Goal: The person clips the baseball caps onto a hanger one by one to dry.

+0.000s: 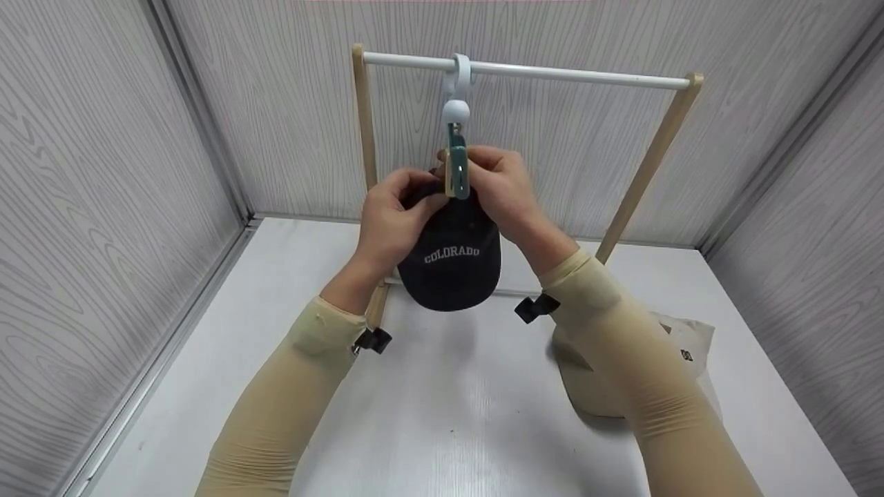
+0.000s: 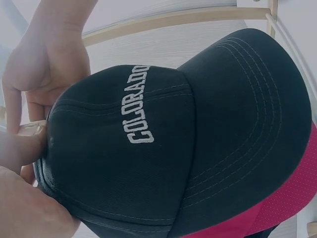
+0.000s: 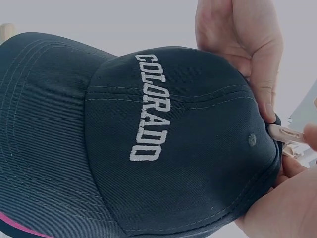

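Note:
A dark baseball cap with white COLORADO lettering hangs brim down under a green and tan clip. Fingers and thumb of my left hand pinch its crown, just left of the clip. My right hand is at the clip's other side, its thumb against the clip's pale end in the right wrist view. Some right fingertips are hidden behind the cap. Above the clip are a white ball and a white hook over a bar. Bright pink dotted material shows behind the brim.
The white bar spans two wooden posts of a rack standing on the white table. Under my right forearm lies a beige fabric item with a small dark logo. Pale wood-grain panels enclose the table.

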`<action>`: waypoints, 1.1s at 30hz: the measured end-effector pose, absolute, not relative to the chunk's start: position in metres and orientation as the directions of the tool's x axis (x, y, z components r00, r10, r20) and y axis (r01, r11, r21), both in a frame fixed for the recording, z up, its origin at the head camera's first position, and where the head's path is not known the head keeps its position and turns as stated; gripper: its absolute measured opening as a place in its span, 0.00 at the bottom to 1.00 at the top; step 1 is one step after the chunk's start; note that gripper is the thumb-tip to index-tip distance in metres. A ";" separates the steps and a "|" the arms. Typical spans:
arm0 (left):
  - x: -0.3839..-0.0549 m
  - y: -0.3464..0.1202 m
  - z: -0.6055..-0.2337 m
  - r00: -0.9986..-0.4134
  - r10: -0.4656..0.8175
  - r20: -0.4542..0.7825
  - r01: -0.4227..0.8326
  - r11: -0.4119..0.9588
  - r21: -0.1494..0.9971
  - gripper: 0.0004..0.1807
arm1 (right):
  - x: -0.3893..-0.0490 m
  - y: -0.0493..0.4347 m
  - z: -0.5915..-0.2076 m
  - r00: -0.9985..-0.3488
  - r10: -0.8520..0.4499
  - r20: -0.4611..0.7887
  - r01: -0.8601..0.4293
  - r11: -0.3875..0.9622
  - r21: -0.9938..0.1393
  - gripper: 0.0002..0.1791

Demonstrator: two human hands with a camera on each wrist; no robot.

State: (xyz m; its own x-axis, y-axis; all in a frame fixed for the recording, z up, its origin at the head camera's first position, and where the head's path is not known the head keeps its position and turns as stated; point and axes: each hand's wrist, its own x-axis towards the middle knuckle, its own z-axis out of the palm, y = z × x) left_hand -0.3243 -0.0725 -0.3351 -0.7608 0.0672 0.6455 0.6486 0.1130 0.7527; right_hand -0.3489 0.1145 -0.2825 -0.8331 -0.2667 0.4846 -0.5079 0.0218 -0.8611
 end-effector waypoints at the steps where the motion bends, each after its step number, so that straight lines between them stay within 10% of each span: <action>1: -0.324 -0.072 -0.335 -0.763 0.068 0.643 0.646 0.116 0.754 0.13 | -0.349 0.115 -0.283 -0.831 -0.270 0.486 -0.508 0.013 -0.861 0.11; 33: -0.314 -0.075 -0.355 -0.758 0.047 0.650 0.625 0.337 0.704 0.36 | -0.354 0.148 -0.325 -0.799 -0.220 0.559 -0.573 -0.002 -0.820 0.23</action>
